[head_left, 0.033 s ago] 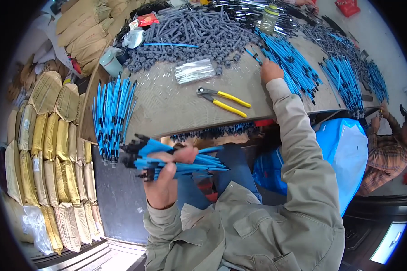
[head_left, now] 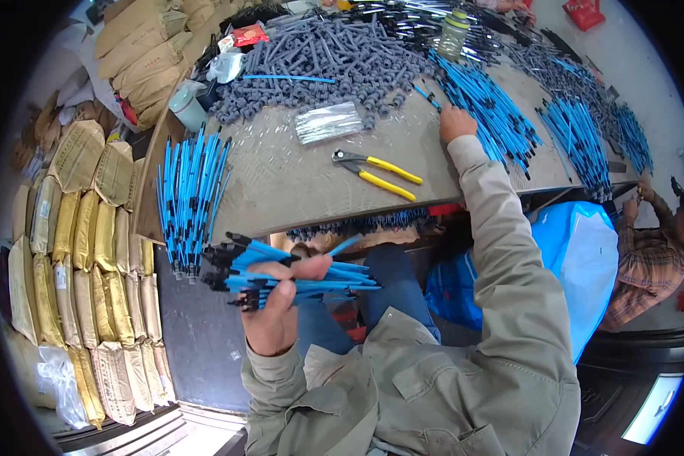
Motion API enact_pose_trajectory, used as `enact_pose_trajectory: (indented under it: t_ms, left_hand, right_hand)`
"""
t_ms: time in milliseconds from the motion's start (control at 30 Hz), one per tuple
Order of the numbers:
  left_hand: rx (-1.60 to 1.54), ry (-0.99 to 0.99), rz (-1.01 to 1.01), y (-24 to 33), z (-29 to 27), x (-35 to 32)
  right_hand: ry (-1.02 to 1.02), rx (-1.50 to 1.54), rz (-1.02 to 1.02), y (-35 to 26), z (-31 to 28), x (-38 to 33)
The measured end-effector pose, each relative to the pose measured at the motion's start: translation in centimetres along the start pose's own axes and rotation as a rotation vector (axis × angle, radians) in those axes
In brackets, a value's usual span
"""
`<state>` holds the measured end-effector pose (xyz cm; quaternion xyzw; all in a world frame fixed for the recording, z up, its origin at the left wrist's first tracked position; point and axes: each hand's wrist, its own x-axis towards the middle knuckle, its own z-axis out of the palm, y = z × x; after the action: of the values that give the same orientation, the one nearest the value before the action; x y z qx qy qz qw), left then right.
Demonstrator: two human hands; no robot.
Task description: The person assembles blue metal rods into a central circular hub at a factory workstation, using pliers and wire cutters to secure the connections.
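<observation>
My left hand (head_left: 277, 304) is closed round a bundle of thin blue tubes with black fittings (head_left: 327, 277), held above my lap in front of the table edge. The black ends gather at the left, and the blue ends fan out to the right. One tube in it slants upward. My right hand (head_left: 457, 123) reaches to the left edge of a large pile of similar blue tubes (head_left: 498, 118) on the table. Its fingers are pinched at the end of a single blue tube with black bands (head_left: 427, 96); the fingertips are partly hidden.
Yellow-handled pliers (head_left: 376, 173) and a packet of clear strips (head_left: 328, 123) lie on the table (head_left: 281, 178). Behind is a heap of grey plastic parts (head_left: 327, 61). Another blue-tube stack (head_left: 192, 197) overhangs the left edge. A bottle (head_left: 453, 34) stands behind; a co-worker (head_left: 646, 258) sits right.
One tube in my left hand's bundle now tilts further upward at its right end. My right hand stays at the pile, its fingers shifted slightly.
</observation>
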<state>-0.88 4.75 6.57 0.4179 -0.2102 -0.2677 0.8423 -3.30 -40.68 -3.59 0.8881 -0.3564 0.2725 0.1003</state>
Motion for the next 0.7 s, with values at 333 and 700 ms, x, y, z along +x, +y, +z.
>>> enact_pose_trajectory:
  t_ms: [333, 700]
  left_hand:
    - [-0.004, 0.117, -0.160, -1.6, -0.8, -0.6]
    - [0.008, 0.074, -0.260, -3.3, 0.3, -1.2]
  right_hand:
    - [0.530, 0.370, -0.179, 0.0, -5.9, 1.4]
    - [-0.097, 1.032, 0.434, 1.2, -12.8, -5.4]
